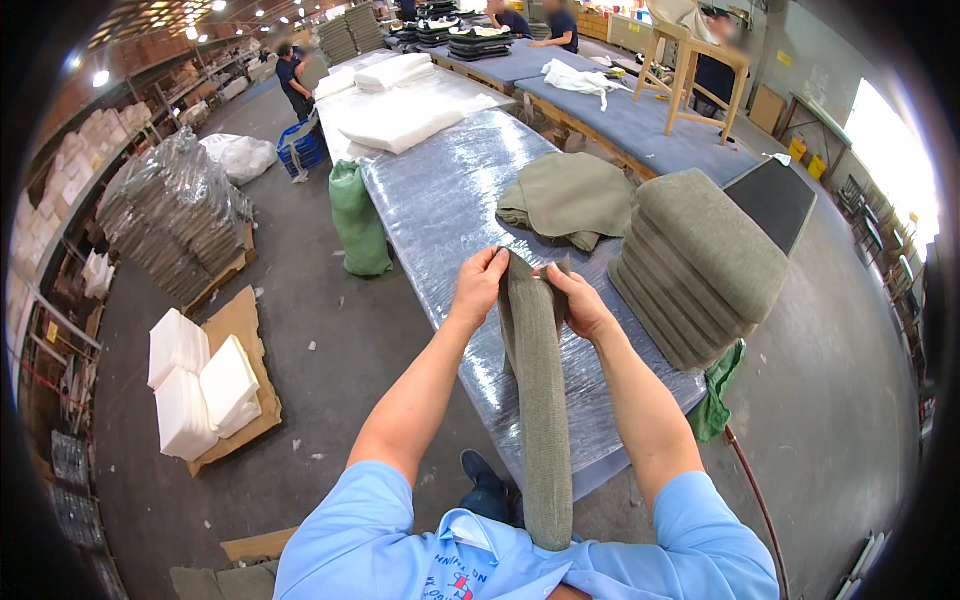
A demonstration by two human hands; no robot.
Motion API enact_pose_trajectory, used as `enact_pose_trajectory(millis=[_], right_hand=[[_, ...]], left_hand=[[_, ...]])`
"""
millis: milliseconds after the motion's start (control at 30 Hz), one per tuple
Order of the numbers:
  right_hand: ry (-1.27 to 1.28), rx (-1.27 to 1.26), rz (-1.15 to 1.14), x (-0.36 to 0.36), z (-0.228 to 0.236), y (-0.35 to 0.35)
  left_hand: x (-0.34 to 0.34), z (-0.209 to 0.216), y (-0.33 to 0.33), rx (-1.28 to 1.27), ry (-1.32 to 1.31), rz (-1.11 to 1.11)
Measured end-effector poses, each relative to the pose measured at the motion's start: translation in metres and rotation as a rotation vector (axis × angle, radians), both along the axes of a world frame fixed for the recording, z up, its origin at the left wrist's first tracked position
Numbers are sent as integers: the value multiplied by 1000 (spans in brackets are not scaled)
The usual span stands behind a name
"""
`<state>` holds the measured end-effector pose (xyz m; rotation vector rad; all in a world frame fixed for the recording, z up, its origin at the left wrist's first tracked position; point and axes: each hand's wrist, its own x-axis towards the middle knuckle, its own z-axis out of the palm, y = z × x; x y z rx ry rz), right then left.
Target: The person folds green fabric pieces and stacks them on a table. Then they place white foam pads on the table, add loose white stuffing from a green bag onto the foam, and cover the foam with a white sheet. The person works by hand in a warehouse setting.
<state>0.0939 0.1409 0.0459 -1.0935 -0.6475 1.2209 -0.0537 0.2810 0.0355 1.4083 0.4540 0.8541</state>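
Note:
A grey-green fabric cushion (543, 420) stands on edge against my body, its long narrow side facing up. Loose cover fabric flares at its far end. My left hand (480, 284) pinches the left edge of that cover fabric. My right hand (578, 303) is closed on the right edge, with a small pale bit showing near the fingertips. What lies inside the cover is hidden. Just beyond my hands, a loose pile of the same grey-green covers (568, 195) lies on the plastic-wrapped table (440, 215). A stack of finished-looking cushions (700, 270) stands to the right.
White foam sheets (400, 120) lie at the table's far end. A green sack (358, 220) hangs by its left edge. White foam blocks (230, 385) sit on cardboard at left. A hose (755, 485) runs at lower right. Other people work farther back beside blue tables (640, 130).

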Motion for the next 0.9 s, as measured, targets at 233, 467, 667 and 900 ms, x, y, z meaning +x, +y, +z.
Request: enact_pose_trajectory(millis=[233,467,667,900], right_hand=[[-50,-50,-45,-10,-13,6],[-67,-50,26,-11,0,7],[39,-36,30,-3,-2,12],[-78,-70,-185,-22,-11,9]], left_hand=[[26,-5,-8,189,89,322],[18,-8,8,329,122,281],[12,2,1,277,101,235],[20,4,-15,383,173,472]])
